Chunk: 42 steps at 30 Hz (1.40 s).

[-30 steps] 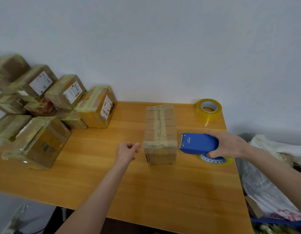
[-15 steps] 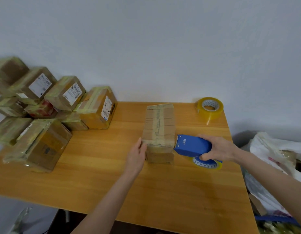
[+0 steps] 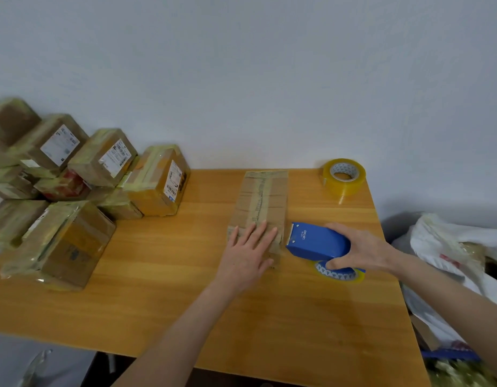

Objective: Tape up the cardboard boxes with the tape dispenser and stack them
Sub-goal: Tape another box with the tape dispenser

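Note:
A long cardboard box point(image 3: 262, 198) lies lengthwise in the middle of the wooden table point(image 3: 186, 275), with tape strips across its top. My left hand point(image 3: 248, 254) lies flat with straight fingers on the box's near end. My right hand point(image 3: 359, 248) grips the blue tape dispenser point(image 3: 315, 241), whose front end sits beside the box's near right edge. The dispenser's tape roll point(image 3: 338, 273) shows under my fingers. Several taped boxes point(image 3: 102, 174) are stacked at the table's left.
A spare roll of yellowish tape point(image 3: 343, 175) stands at the table's far right corner by the white wall. White plastic bags point(image 3: 451, 247) and clutter lie off the table's right edge. A large taped box point(image 3: 63, 244) sits at the near left.
My left hand moved from the table beside the box onto the box's near top end and flattened. My right hand brought the dispenser leftward up to the box's right side.

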Motion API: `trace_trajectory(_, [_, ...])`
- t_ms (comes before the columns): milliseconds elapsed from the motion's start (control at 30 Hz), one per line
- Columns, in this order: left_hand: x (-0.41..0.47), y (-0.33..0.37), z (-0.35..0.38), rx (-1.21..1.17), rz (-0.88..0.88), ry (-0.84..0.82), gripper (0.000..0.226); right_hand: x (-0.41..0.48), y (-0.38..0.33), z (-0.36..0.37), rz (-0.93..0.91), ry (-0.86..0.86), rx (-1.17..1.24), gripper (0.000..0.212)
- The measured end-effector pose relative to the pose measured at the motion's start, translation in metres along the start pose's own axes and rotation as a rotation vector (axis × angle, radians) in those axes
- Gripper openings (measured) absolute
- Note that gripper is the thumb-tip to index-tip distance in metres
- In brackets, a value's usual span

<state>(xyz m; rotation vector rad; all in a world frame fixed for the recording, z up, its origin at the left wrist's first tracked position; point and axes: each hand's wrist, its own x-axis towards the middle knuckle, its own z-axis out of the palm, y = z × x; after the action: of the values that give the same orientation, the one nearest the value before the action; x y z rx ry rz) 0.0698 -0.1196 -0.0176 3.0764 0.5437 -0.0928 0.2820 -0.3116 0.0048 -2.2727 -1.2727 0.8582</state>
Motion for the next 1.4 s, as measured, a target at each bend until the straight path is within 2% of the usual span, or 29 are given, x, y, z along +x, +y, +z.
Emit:
trace_trajectory(200, [0.002, -0.001, 0.000, 0.018, -0.002, -0.001, 0.066, -0.020, 0.016, -0.002, 0.015, 0.012, 0.056, 0.080])
trace_trajectory(267, [0.002, -0.001, -0.002, 0.015, -0.010, -0.002, 0.066, -0.024, 0.019, -0.005, 0.020, -0.008, 0.031, 0.075])
trace_trajectory(400, [0.001, -0.001, -0.001, 0.004, -0.003, -0.001, 0.064, -0.025, 0.009, -0.008, 0.063, -0.044, -0.117, 0.069])
trace_trajectory(567, [0.002, -0.002, 0.001, -0.017, 0.001, 0.004, 0.064, 0.000, -0.020, 0.002, 0.120, -0.118, -0.300, 0.079])
trace_trajectory(733, [0.003, 0.000, 0.001, -0.031, -0.018, 0.003, 0.065, 0.016, -0.035, 0.003, 0.148, -0.145, -0.280, 0.078])
trace_trajectory(900, [0.002, 0.000, 0.000, -0.036, -0.018, -0.021, 0.065, 0.017, -0.043, -0.001, 0.179, -0.167, -0.232, 0.067])
trace_trajectory(1100, [0.002, 0.001, -0.004, -0.027, -0.015, -0.054, 0.065, 0.015, -0.054, -0.007, 0.225, -0.180, -0.290, 0.059])
trace_trajectory(1400, [-0.002, 0.003, -0.011, -0.038, -0.021, -0.099, 0.065, 0.010, -0.066, -0.007, 0.209, -0.142, -0.399, 0.064])
